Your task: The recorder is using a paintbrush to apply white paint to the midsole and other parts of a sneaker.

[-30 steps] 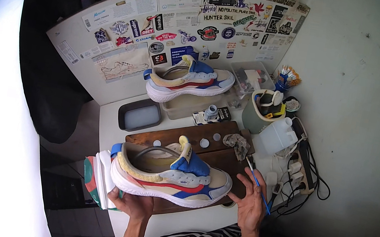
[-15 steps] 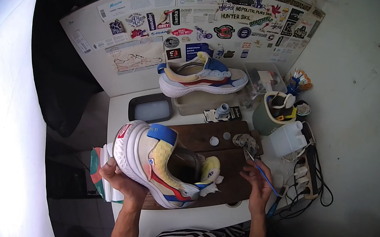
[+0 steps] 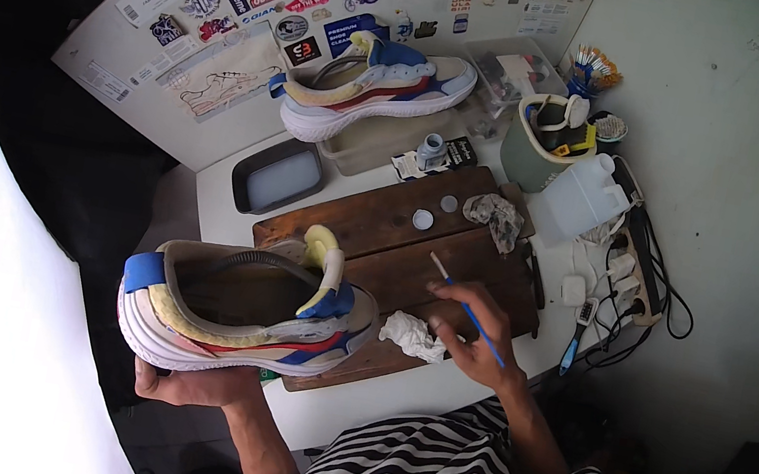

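My left hand (image 3: 196, 385) is closed around the sole of a multicoloured sneaker (image 3: 264, 347), holding it up at the left over the board's near end. The shoe has no laces, its opening faces up, and a curved ribbed piece shows inside. Most of the left fingers are hidden beneath the sole. My right hand (image 3: 480, 338) pinches a thin blue paintbrush (image 3: 476, 325), its tip pointing up and left over the wooden board (image 3: 381, 227). Just left of the right hand, a crumpled white tissue (image 3: 413, 336) lies on the board.
A matching sneaker (image 3: 373, 99) rests on a translucent bin at the back. Around the board are a dark tray (image 3: 276, 180), a small paint bottle (image 3: 431, 152), a stained rag (image 3: 494, 219), a green bucket (image 3: 534, 153), a white jug (image 3: 574, 198), a power strip (image 3: 642, 258) and a blue-handled brush (image 3: 575, 338).
The sneaker has turned more level and moved left in my left hand. My right hand has brought the paintbrush away from the rag, toward the tissue. The view has shifted.
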Demonstrator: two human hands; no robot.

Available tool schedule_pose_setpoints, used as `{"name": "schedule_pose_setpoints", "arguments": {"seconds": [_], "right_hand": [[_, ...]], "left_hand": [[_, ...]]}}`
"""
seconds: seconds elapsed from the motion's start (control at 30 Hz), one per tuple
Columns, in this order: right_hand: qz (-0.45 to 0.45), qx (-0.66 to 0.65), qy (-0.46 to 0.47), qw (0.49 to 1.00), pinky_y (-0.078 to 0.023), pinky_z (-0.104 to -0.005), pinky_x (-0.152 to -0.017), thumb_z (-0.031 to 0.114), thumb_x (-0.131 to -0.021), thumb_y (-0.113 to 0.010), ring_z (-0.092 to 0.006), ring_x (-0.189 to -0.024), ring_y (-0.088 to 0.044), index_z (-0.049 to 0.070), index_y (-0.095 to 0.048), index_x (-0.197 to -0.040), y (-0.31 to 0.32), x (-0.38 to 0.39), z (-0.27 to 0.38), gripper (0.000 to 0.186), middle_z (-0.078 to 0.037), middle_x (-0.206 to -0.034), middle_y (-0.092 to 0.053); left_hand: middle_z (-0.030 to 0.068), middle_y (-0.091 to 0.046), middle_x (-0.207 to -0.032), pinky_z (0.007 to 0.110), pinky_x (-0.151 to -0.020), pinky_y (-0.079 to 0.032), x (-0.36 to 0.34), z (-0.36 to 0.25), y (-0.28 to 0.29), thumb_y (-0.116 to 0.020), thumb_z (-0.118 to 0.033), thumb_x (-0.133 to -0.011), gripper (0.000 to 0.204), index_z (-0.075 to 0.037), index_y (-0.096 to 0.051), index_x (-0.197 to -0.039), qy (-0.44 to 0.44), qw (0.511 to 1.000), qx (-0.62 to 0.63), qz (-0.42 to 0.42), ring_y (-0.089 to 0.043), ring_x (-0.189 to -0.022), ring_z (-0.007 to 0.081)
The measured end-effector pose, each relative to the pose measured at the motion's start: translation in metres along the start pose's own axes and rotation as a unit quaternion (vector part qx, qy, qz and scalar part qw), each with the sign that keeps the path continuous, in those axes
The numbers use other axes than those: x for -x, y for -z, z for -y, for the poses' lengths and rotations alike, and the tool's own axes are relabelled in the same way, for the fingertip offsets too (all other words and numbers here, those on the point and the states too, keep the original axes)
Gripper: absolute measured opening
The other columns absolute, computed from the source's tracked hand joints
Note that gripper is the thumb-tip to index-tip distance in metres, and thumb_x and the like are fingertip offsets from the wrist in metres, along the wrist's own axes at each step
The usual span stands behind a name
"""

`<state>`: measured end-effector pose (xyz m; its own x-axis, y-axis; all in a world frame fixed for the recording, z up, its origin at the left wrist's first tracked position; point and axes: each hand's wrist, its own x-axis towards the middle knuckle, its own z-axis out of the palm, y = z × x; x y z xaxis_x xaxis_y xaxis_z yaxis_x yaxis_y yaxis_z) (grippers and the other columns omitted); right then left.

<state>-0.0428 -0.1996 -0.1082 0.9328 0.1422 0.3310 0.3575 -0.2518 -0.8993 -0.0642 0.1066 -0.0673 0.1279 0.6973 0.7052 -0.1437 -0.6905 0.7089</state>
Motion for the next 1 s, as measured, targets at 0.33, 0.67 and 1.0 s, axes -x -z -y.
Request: {"name": "schedule_pose_setpoints", "arguments": {"seconds": [0.33, 0.67, 1.0], "right_hand": [[-0.075, 0.204, 0.048, 0.975, -0.056, -0.0418, -0.084, -0.005, -0.081, -0.069, -0.0363, -0.101, -0.066, 0.001, -0.064, -0.118, 0.021, 0.022, 0.005, 0.037, -0.018, -0.119, -0.063], [-0.130, 0.438, 0.027, 0.889, -0.053, -0.0424, -0.083, -0.005, -0.083, -0.067, -0.0361, -0.098, -0.064, 0.000, -0.065, -0.115, 0.094, 0.024, 0.002, 0.032, -0.018, -0.117, -0.065], [-0.108, -0.195, -0.033, 0.974, -0.053, -0.0275, -0.080, 0.007, -0.105, -0.054, -0.0139, -0.092, -0.067, -0.006, -0.063, -0.123, 0.011, -0.031, -0.057, 0.024, -0.012, -0.107, -0.071]], "left_hand": [[0.0159, -0.049, -0.122, 0.042, -0.096, -0.056, 0.013, -0.001, -0.011, -0.042, -0.030, -0.107, 0.033, -0.001, -0.040, -0.122, 0.128, 0.982, 0.136, -0.020, -0.061, -0.109, 0.0256], [0.0107, -0.049, -0.131, 0.046, -0.106, -0.047, 0.057, -0.007, -0.019, -0.032, -0.041, -0.106, 0.035, -0.012, -0.039, -0.124, 0.239, 0.950, 0.198, 0.029, -0.055, -0.123, 0.0272], [0.0160, -0.045, -0.144, 0.044, -0.112, -0.038, 0.070, -0.014, -0.019, -0.039, -0.061, -0.092, 0.071, -0.006, -0.043, -0.135, 0.306, 0.925, 0.225, 0.028, -0.046, -0.136, 0.0273]]}}
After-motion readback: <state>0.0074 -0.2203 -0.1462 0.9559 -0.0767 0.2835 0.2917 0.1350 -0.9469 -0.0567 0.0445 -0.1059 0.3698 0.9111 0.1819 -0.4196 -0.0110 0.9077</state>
